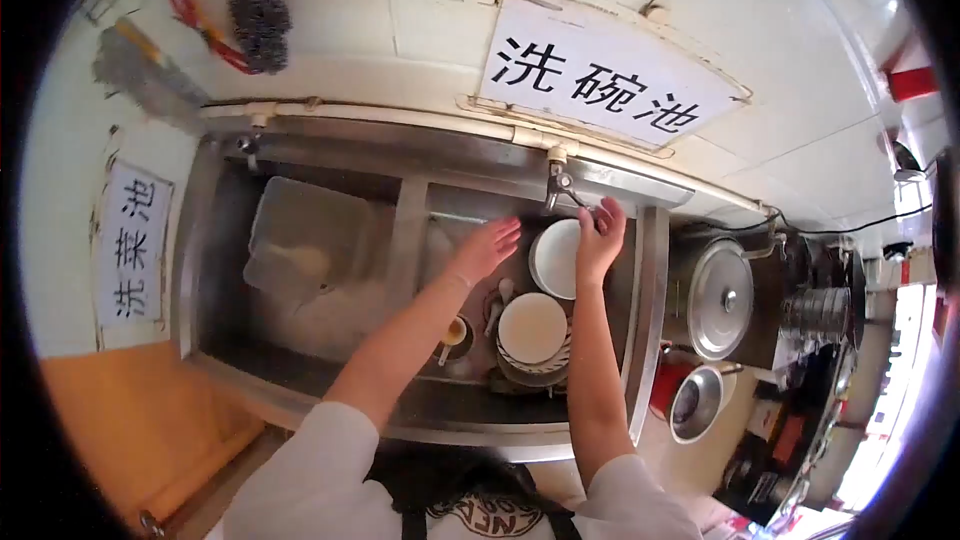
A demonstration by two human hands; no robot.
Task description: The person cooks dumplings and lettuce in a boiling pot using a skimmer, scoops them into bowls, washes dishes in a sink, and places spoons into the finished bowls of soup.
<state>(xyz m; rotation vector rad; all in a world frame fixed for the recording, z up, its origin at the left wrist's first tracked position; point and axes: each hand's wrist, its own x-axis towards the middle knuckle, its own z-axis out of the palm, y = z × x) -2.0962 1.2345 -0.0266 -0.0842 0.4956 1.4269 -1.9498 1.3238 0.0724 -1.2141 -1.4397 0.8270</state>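
Note:
Over the right sink basin (643, 315), my right hand (603, 230) is raised at the lever of the metal faucet (560, 185), its fingers bent; whether they grip the lever I cannot make out. My left hand (488, 248) hovers over the same basin, left of the faucet, fingers apart and holding nothing. A white plate (556, 258) lies below my right hand, partly hidden by it. Nearer to me, a white bowl (532, 328) rests on stacked dishes. A small cup (455, 331) and a spoon (506, 289) are left of the stack.
The left basin holds a clear plastic tub (300, 230) below a second faucet (249, 143). A lidded pot (720, 298) and a metal basin (697, 404) are at the right. A scrubber (258, 26) hangs on the wall near a paper sign (610, 70).

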